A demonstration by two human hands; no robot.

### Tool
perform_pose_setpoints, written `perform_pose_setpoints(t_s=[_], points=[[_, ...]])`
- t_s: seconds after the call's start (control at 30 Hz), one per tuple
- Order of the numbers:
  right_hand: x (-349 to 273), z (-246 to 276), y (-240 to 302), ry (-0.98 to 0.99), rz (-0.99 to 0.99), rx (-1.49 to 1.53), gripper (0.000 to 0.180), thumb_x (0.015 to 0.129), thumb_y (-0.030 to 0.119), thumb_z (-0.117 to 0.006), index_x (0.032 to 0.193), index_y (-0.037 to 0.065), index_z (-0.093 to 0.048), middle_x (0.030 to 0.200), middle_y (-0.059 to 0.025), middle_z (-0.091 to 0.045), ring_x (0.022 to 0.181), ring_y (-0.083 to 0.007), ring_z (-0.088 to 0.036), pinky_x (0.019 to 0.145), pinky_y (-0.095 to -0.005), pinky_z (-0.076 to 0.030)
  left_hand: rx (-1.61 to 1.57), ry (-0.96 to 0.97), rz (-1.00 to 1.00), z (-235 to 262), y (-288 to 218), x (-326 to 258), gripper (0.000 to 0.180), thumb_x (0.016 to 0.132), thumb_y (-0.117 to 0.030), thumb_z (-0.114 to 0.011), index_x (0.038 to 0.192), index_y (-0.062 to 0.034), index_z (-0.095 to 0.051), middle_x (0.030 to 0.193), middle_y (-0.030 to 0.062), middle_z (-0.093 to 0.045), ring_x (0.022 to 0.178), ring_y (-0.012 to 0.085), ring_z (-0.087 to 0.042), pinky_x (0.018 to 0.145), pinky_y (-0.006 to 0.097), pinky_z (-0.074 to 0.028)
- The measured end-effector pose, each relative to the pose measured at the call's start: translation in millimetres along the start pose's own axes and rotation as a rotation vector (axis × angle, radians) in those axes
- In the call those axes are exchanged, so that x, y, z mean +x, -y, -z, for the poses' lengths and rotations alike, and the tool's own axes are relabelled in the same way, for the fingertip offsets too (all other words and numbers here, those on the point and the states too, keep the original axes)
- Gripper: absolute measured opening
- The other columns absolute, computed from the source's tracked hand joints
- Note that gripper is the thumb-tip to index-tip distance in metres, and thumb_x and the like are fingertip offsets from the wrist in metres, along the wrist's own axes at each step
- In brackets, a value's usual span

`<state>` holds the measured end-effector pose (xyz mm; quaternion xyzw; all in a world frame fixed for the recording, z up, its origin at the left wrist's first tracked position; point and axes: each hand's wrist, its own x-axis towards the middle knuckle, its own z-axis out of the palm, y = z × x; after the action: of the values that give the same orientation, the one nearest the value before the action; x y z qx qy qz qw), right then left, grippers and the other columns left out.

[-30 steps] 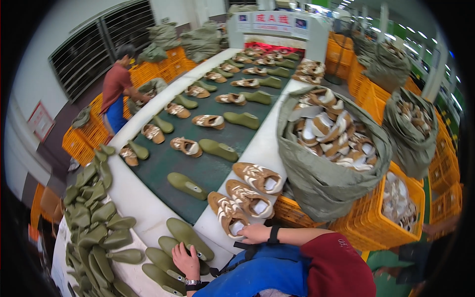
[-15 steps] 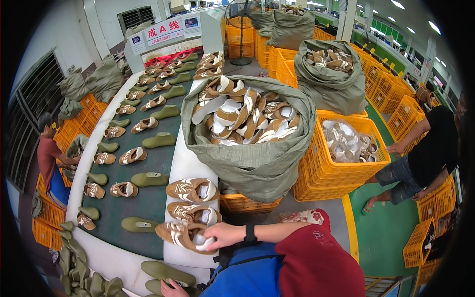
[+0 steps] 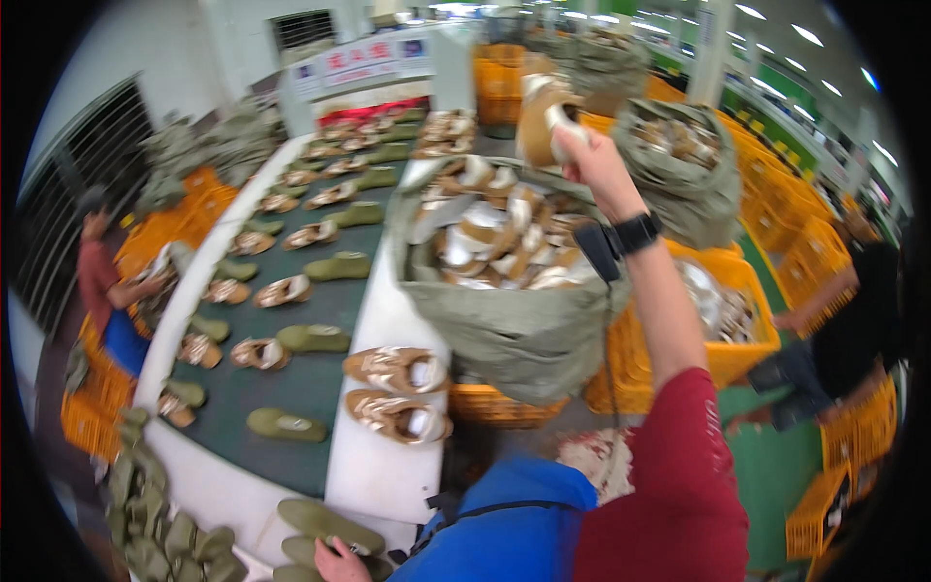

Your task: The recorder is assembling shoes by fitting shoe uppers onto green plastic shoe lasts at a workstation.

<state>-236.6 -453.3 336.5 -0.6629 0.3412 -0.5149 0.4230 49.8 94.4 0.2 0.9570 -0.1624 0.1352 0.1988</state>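
Bright room, bendy and blurry picture

Long ceiling lights (image 3: 810, 34) are shining down and making the room bright. The raised right hand (image 3: 587, 155) and its sandal (image 3: 543, 116) are looking smeared. Straight edges are curving near the rim, and the corners are going black. Shadows are staying soft and faint.

Sandal upper (image 3: 545, 124) in my right hand (image 3: 593, 160): tan and white, smooth, leather-like, slight sheen. Sack (image 3: 514, 330) under it: coarse woven cloth, grey-green, matt. Crates (image 3: 737, 349): orange moulded plastic, glossy. Belt (image 3: 310, 378): dark green, matt, rubbery. Soles (image 3: 330, 524) at my left hand (image 3: 339, 561): olive, matt foam look.
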Motion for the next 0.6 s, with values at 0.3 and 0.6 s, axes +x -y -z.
perform_pose_setpoints(t_s=[0.3,0.6], points=[[-54.3,-229.0,66.8,0.865,0.443,-0.009,0.027,0.081,0.028,-0.068,0.087,0.003,-0.063,0.071,0.0007,-0.059,0.064,-0.0047,-0.052,0.055,-0.0224,-0.043,0.011,-0.062,-0.134,12.6,-11.3,10.2,0.038,0.084,-0.029,-0.06,0.106,0.0017,-0.058,0.099,0.0173,-0.061,0.095,0.0342,-0.054,0.083,0.043,-0.043],[-252.5,-191.9,-69.4,1.429,0.115,-0.225,0.05,0.079,0.044,-0.064,0.103,0.0,-0.061,0.092,-0.0205,-0.064,0.082,-0.0317,-0.063,0.07,-0.0372,-0.048,0.123,0.178,-0.028,40.6,-35.5,3.1,0.042,0.086,-0.043,-0.055,0.108,-0.0075,-0.063,0.099,0.0163,-0.064,0.091,0.0312,-0.06,0.079,0.04,-0.048]])
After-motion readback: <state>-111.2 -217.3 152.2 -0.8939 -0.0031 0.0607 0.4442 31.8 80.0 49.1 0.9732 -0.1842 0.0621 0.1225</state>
